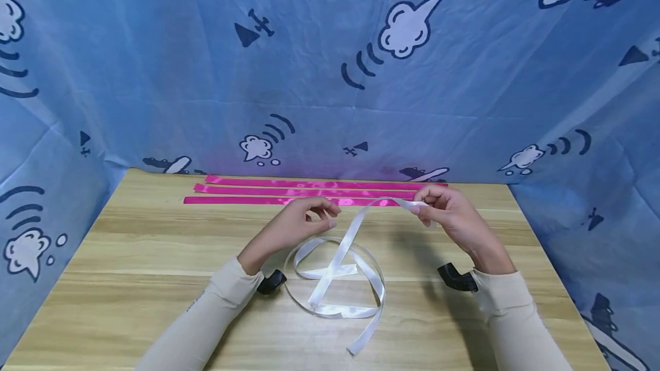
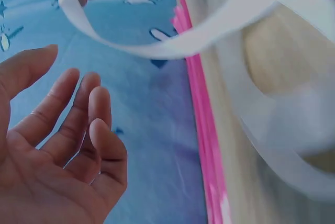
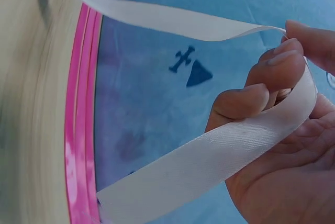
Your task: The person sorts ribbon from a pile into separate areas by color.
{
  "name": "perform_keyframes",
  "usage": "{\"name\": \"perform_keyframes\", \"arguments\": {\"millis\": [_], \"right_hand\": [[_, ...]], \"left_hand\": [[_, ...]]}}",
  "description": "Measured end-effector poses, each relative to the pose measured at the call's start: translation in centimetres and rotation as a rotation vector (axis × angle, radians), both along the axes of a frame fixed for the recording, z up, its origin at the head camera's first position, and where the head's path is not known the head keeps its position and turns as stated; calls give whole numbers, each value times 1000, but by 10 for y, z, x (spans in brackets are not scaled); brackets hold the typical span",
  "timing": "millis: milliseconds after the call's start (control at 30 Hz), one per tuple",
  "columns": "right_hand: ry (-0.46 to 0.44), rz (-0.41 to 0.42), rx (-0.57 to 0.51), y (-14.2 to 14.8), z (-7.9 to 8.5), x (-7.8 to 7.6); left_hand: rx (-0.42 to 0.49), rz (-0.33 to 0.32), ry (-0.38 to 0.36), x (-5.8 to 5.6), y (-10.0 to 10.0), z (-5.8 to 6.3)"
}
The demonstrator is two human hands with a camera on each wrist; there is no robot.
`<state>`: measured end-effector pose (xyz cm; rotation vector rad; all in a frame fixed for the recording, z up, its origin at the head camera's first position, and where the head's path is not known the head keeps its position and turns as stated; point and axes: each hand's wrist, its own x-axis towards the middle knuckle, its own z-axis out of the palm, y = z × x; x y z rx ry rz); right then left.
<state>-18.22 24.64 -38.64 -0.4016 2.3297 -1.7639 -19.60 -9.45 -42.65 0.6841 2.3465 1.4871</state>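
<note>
My right hand [image 1: 454, 216] pinches a white satin ribbon [image 1: 342, 251] near one end, between thumb and fingertips. In the right wrist view the ribbon's loose end [image 3: 172, 177] hangs across the palm from the pinch. From there the ribbon runs left and down to its loose loops [image 1: 378, 288] on the wooden table. My left hand [image 1: 296, 222] hovers above the left side of the loops, its fingers relaxed and bent, with a gap between thumb and fingers. The left wrist view shows that hand [image 2: 68, 145] holding nothing, with the raised ribbon [image 2: 167, 48] passing beyond the fingertips.
Three bright pink ribbon strips [image 1: 309, 192] lie side by side along the back of the wooden table [image 1: 129, 268]. Behind it and at both sides hangs a blue patterned cloth [image 1: 309, 73]. A black camera mount [image 1: 458, 277] sits at the right wrist, another [image 1: 271, 283] at the left.
</note>
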Motion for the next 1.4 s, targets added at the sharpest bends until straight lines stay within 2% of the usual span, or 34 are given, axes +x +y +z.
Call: {"name": "perform_keyframes", "arguments": {"millis": [267,467,633,833,1100,1267,1400], "right_hand": [[34,84,31,-20,9,6],[19,85,32,-31,15,9],[42,103,9,-32,17,10],[65,114,-27,-33,18,11],[101,121,-62,-27,18,10],[80,71,-55,-20,18,11],[68,72,-90,-13,17,11]], "left_hand": [[74,-19,37,-4,34,11],[104,-27,80,-4,49,12],[106,-30,78,-3,57,11],[123,-45,28,-3,58,11],[145,-144,-43,-2,53,11],[168,-143,-93,-2,44,11],[170,-144,-92,-2,33,12]]}}
